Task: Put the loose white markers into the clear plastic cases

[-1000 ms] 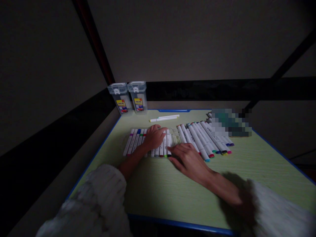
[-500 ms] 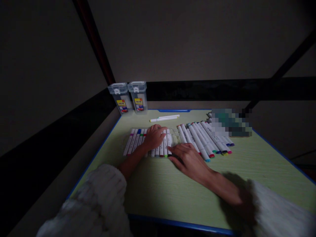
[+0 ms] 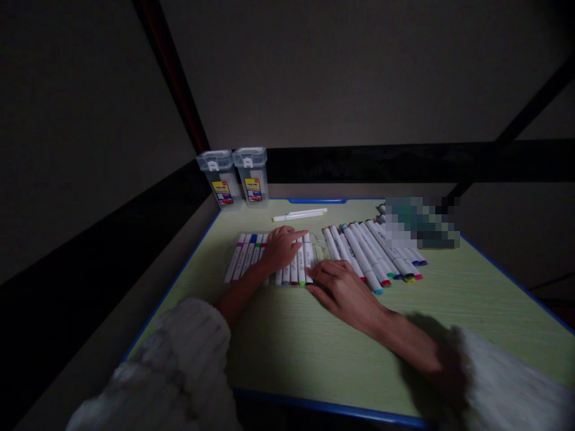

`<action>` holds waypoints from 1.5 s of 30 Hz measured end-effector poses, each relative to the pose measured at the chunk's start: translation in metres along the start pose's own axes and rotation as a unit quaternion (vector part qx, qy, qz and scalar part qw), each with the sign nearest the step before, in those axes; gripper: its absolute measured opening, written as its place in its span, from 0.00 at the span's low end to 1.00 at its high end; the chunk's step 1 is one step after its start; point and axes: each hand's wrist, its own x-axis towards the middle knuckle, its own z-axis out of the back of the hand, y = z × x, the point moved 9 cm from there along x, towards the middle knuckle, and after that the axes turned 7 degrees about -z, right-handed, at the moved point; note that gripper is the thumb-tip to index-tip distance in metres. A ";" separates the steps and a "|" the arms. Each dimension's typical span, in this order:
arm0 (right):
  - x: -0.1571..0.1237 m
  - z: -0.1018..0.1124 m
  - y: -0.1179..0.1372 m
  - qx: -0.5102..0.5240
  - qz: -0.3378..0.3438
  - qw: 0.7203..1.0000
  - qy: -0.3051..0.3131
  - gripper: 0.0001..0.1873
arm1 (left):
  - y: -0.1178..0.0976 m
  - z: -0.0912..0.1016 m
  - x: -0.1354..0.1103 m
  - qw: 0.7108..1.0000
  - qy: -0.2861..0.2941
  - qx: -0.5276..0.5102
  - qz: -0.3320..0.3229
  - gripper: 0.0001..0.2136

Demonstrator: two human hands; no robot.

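Observation:
A row of white markers (image 3: 238,263) with coloured bands lies side by side in a thin clear tray. Across the middle of this row rests my left hand (image 3: 282,248), open and palm down. Its index finger stretches to the upper end of the rightmost marker (image 3: 307,254). Against that marker's lower, dark-tipped end are the fingertips of my right hand (image 3: 344,287), with thumb and index finger apart. The middle markers are partly hidden under my left hand. An unfilled part of the clear tray (image 3: 320,248) shows to the right of the row.
Loose markers (image 3: 366,257) lie fanned out at the right, beside a pixelated patch (image 3: 417,222). Two white markers (image 3: 300,215) lie farther back on the table (image 3: 287,347). Two lidded clear plastic boxes (image 3: 223,182) with yellow labels stand at the back left corner.
My left index finger has reached slightly farther right, to the top of the rightmost marker. My right hand stays practically in place.

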 end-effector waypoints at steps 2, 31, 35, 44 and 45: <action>0.000 0.000 0.000 -0.002 0.000 1.000 0.000 0.14 | 0.000 0.000 0.000 1.000 0.001 -0.001 -0.001 0.18; 0.002 -0.001 0.001 -0.028 -0.009 0.999 0.014 0.13 | 0.002 -0.009 0.001 0.998 0.018 0.048 -0.025 0.19; 0.002 -0.002 0.002 -0.040 -0.011 0.999 0.016 0.14 | 0.003 -0.009 0.000 0.999 0.020 0.046 -0.020 0.19; 0.002 -0.001 0.004 -0.042 0.003 0.999 0.015 0.14 | 0.004 -0.007 0.000 0.999 0.008 0.034 -0.018 0.19; 0.001 -0.001 0.004 -0.038 0.004 0.999 0.014 0.13 | 0.004 -0.007 0.000 0.999 0.008 0.034 -0.018 0.19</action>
